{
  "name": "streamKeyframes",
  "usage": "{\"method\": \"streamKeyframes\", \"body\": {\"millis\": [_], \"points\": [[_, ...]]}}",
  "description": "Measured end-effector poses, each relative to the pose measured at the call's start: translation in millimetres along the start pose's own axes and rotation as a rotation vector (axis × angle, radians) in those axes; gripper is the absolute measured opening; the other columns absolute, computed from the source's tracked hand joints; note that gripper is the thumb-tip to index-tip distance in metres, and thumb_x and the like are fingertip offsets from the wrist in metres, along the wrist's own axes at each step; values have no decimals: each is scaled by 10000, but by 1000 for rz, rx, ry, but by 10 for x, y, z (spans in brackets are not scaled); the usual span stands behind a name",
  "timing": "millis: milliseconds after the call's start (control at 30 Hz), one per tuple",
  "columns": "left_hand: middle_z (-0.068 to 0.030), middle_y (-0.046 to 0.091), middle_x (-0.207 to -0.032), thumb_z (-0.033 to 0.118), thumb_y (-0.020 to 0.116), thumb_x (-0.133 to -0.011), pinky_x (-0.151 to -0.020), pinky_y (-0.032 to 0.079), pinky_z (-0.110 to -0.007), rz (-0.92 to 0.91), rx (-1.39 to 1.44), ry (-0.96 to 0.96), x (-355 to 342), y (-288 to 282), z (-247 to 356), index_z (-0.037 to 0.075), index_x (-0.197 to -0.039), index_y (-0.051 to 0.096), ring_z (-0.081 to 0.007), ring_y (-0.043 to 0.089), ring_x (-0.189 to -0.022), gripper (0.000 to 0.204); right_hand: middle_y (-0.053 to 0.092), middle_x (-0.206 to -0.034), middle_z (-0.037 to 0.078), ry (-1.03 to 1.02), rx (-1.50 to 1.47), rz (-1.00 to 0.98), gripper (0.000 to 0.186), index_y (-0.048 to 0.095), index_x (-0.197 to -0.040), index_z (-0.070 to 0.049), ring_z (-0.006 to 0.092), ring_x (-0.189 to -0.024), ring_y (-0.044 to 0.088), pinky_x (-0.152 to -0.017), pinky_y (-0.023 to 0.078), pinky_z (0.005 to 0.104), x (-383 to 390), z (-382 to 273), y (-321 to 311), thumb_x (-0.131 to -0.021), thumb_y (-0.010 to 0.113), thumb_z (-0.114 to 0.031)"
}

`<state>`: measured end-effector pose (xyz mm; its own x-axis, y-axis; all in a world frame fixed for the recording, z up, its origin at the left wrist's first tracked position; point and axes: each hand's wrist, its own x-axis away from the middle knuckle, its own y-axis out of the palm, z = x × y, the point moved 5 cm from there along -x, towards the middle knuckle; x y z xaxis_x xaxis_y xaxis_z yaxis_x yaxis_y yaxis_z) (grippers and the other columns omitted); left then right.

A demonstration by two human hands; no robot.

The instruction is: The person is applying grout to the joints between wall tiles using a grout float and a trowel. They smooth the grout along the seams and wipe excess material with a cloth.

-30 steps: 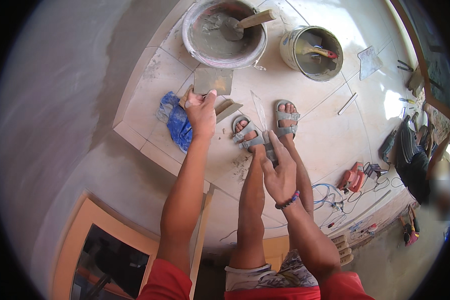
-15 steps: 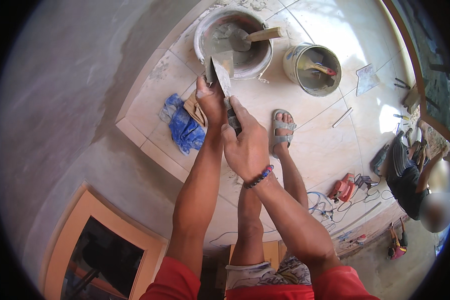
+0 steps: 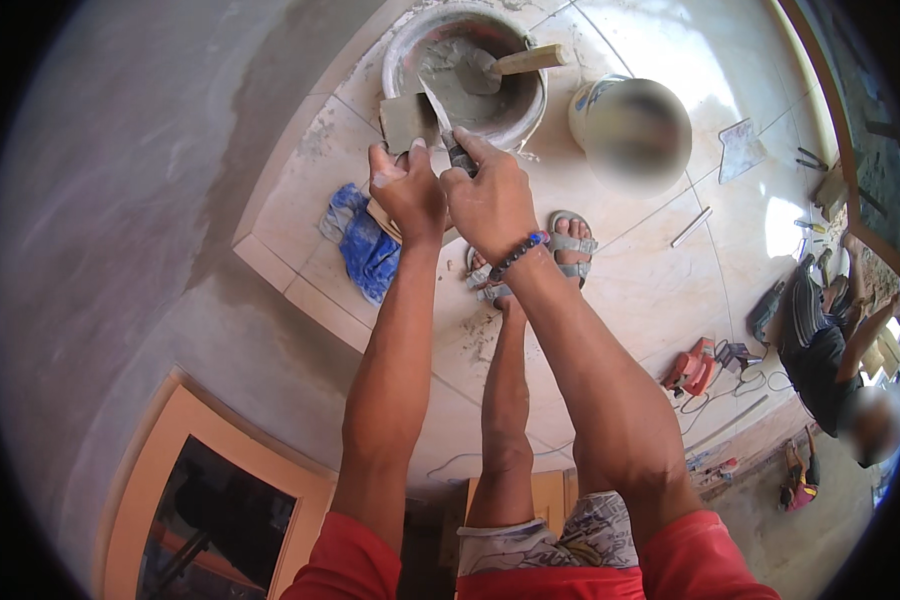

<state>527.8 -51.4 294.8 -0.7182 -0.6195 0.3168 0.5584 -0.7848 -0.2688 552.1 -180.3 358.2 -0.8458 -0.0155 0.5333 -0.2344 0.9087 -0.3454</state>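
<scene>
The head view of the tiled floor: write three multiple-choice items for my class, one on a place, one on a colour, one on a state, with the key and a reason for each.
1. Where does the blue cloth lie?
A. inside the mortar tub
B. on the floor tiles, to the left of the left hand
C. on the red power tool

2. What colour are the sleeves at the lower edge?
A. red
B. green
C. white

3. How is the trowel held?
A. it lies loose on the tiles
B. the left hand alone holds it
C. the right hand grips its handle

Key: 1 B, the cloth rests on the tiles beside the left hand. 2 A, both sleeves are red. 3 C, the right hand closes round the trowel handle, blade pointing to the mortar tub.
</scene>
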Motion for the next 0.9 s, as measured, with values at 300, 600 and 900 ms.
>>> {"method": "streamKeyframes", "body": {"millis": [300,600,900], "points": [[-168,597,-974,4,611,-864,-653,520,-294,35,-78,-24,-47,-86,-53,-70,-1019,455,-206,659,-793,232,654,-939,305,-16,7,-82,507,570,-1240,30,452,-903,636,-848,497,488,418,-150,5,-757,538,-119],[-207,614,-1051,-4,580,-880,-728,568,-300,67,190,-27,-110,-100,-167,-87,-1078,441,-224,668,-865,255,657,-964,292,147,31,-47,485,592,-1220,24,436,-930,638,-850,497,463,-124,171,-55,-768,550,-146],[-177,671,-881,-6,579,-901,-689,525,-286,27,169,-5,-69,3,22,-49,-984,443,-174,661,-786,165,632,-1033,321,100,-181,-52,527,547,-1279,39,444,-953,632,-873,487,447,431,-55,86,-775,524,-115]]}}
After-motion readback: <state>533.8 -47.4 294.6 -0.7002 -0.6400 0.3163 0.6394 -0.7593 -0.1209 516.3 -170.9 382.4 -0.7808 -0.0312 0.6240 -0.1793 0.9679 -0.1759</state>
